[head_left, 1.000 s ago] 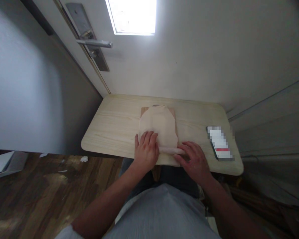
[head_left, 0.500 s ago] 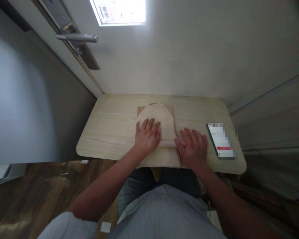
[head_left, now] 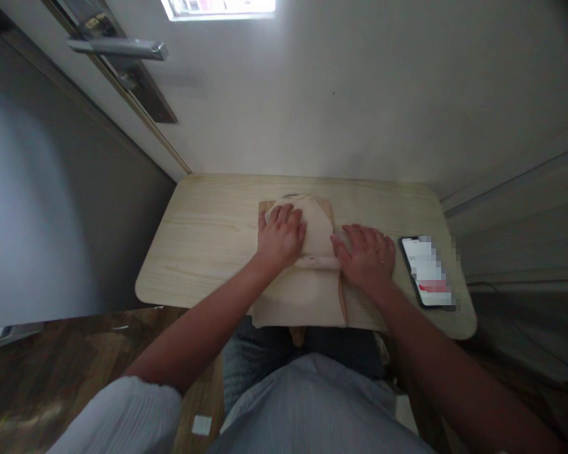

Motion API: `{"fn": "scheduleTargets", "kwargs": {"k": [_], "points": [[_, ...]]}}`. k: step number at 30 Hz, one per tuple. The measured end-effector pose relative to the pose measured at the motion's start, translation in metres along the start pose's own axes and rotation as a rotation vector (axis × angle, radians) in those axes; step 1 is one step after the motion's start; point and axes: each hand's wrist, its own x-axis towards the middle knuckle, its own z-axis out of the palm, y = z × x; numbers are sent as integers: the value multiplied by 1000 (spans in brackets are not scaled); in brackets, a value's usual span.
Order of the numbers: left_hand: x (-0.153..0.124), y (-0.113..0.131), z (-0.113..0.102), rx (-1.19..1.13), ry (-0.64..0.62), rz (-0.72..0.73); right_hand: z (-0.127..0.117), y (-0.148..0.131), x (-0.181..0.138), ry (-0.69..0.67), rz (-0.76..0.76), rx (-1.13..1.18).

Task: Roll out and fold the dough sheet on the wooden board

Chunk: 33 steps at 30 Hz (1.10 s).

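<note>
A sheet of pale dough (head_left: 298, 296) lies over a wooden cutting board (head_left: 328, 208) and hangs to the table's near edge. Across it rests a pale rolling pin (head_left: 318, 262), only its middle showing between my hands. My left hand (head_left: 281, 236) lies flat, fingers spread forward over the dough, its palm covering the pin's left part. My right hand (head_left: 366, 255) is over the pin's right end, just beyond the dough's right side, with its fingers stretched forward. The ends of the pin are hidden under both palms.
The small wood-grain table (head_left: 203, 233) stands against a white door (head_left: 360, 126) with a metal handle (head_left: 123, 48). A phone (head_left: 426, 271) with a lit screen lies at the table's right. A grey panel (head_left: 66, 221) rises on the left.
Both hands and the rolling pin have moved forward over the dough, away from my body. The whole view has also shifted slightly.
</note>
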Motion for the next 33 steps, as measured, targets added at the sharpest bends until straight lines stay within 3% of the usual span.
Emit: {"fn": "scheduleTargets", "kwargs": {"k": [7,14,18,21,24,27,33], "points": [[-3,-3,-1,-25,17,13,-2,8,2,-50,-45,189],[-58,5,-11,-93,6,24,-24,20,-59,-30,-126,369],[-94,-9,-16,-147,22,-14,-28,23,-79,-31,-131,378],[-115,-26,-17,-162,102,-150,-28,23,-82,-53,-156,394],[-132,-34,-18,-221,82,-231,-28,22,-79,-79,-178,423],[-145,-26,-22,-289,30,-246,-29,19,-75,-99,-213,451],[-163,-17,-31,-362,101,-283,-30,-2,-67,-150,-317,476]]}}
